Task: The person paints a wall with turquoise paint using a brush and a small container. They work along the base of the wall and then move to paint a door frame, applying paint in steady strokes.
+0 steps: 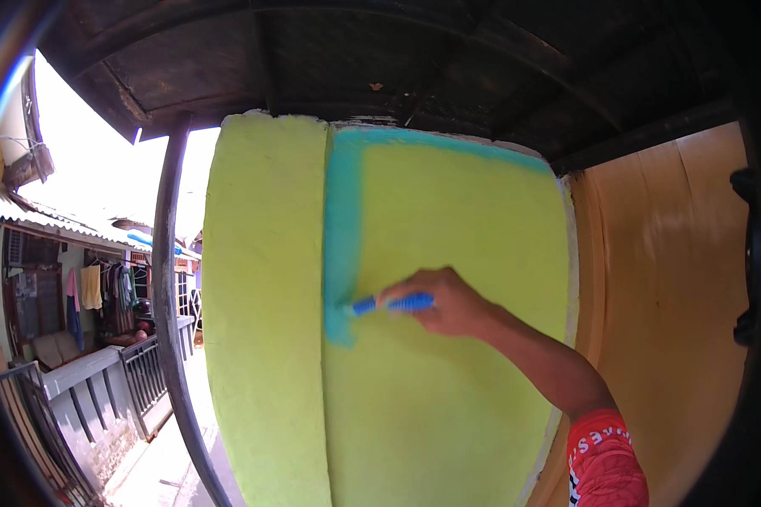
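My right hand (446, 302) is closed around the blue handle of a paintbrush (411, 302). The brush points left, and its tip meets a turquoise painted strip (342, 228) beside the inner corner of the wall. That strip runs down from the top of the yellow-green wall (465, 220) and ends in a ragged edge just below the brush. Another turquoise band (448, 142) follows the wall's upper edge to the right. A red sleeve covers my upper arm, which reaches in from the lower right. My left hand is out of the picture.
A dark roof (364, 51) hangs low over the wall. An orange-brown panel (659, 296) stands at right. On the left are a dark post (171, 253), a low grey wall with railings (84, 389), and a house with hanging clothes (93, 287).
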